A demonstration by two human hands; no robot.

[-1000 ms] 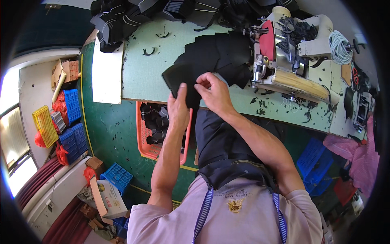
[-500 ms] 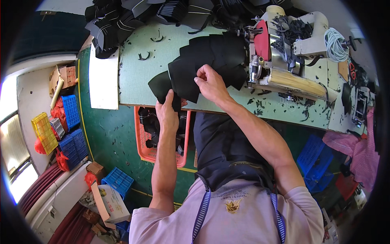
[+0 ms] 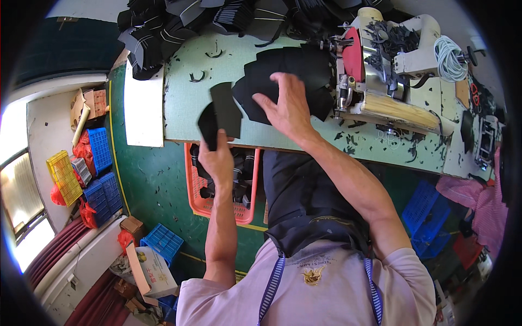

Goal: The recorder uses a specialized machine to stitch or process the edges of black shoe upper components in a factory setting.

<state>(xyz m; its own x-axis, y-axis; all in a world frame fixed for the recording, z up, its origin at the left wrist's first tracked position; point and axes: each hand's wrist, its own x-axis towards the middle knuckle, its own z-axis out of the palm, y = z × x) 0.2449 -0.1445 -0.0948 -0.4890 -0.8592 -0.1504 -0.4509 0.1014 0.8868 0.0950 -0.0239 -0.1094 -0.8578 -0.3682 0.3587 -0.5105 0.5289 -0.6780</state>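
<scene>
My left hand (image 3: 218,157) grips a small stack of black cut pieces (image 3: 223,111) by its lower edge, held at the front edge of the pale green worktable (image 3: 185,98). My right hand (image 3: 287,103) lies with fingers spread on a fanned pile of black pieces (image 3: 283,70) in front of the sewing machine (image 3: 389,70). The two piles are apart by a short gap.
An orange crate (image 3: 197,187) with dark pieces stands under the table by my left hand. Heaps of black parts (image 3: 163,27) lie at the table's far edge. Blue and yellow crates (image 3: 98,157) and cardboard boxes stand on the green floor at left. Black scraps litter the table right of the machine.
My left hand has drawn a few black pieces off the pile and moved them left toward the table's edge. My right hand shifted up and flattened on the remaining pile.
</scene>
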